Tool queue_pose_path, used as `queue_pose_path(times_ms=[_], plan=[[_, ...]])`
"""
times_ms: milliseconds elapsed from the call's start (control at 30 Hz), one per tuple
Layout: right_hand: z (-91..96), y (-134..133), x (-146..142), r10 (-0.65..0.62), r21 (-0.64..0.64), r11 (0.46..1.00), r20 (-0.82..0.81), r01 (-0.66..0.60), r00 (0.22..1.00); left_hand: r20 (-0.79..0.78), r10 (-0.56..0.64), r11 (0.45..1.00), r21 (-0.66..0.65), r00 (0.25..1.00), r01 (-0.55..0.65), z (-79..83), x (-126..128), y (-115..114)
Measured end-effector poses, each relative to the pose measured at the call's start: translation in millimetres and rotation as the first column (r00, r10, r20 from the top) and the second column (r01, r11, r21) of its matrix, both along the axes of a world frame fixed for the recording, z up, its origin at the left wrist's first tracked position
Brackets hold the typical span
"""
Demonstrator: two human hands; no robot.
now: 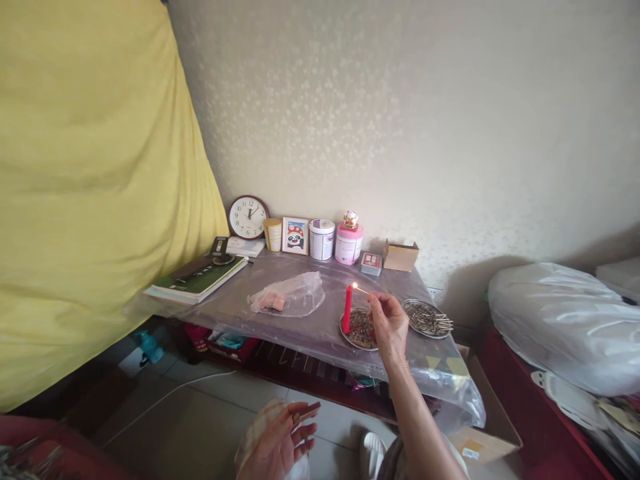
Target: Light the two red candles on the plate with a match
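My right hand (pixel 390 327) pinches a thin match (pixel 363 290) over the table. Its burning tip is right beside the top of a red candle (pixel 347 310); whether the wick itself burns I cannot tell. Upright, the candle stands at the left side of a round metal plate (pixel 361 346) filled with dark grains. My left hand (pixel 280 437) is low in front of the table, palm up, holding a small flat reddish-brown matchbox (pixel 307 413) between thumb and fingers. A second plate (pixel 429 319) of dark grains, with several pale sticks on it, lies to the right.
A clear plastic bag (pixel 295 293) with a pinkish lump lies left of the candle on the plastic-covered table (pixel 220 307). Along the wall stand a clock (pixel 249 217), tubs (pixel 321 240), a picture frame (pixel 295 237) and a cardboard box (pixel 400 256). A yellow curtain (pixel 95 167) hangs left.
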State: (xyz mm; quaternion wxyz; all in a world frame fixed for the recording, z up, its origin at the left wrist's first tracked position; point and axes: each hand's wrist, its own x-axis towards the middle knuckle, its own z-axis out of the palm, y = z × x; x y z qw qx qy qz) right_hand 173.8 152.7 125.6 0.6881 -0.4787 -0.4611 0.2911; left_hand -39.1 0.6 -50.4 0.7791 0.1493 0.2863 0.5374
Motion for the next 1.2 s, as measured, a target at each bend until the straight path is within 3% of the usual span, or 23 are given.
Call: queue_pose_path(times_ms=[433,733,1200], plan=[[-2.6,12,1,-0.031,-0.011,0.999,0.057,0.031,0.998,0.046,-0.025,1.0,0.005,0.999,0.024,-2.1,-1,4],[-0.5,15,0,-0.037,-0.058,0.997,0.096,0.042,0.995,0.117,-0.064,0.998,0.003,0.991,0.064,-20.5,-2,8],[-4.2,21,-3,-0.046,-0.1,0.993,0.149,0.061,0.988,0.149,-0.09,0.996,0.036,0.985,0.085,-23.7,-5,8]])
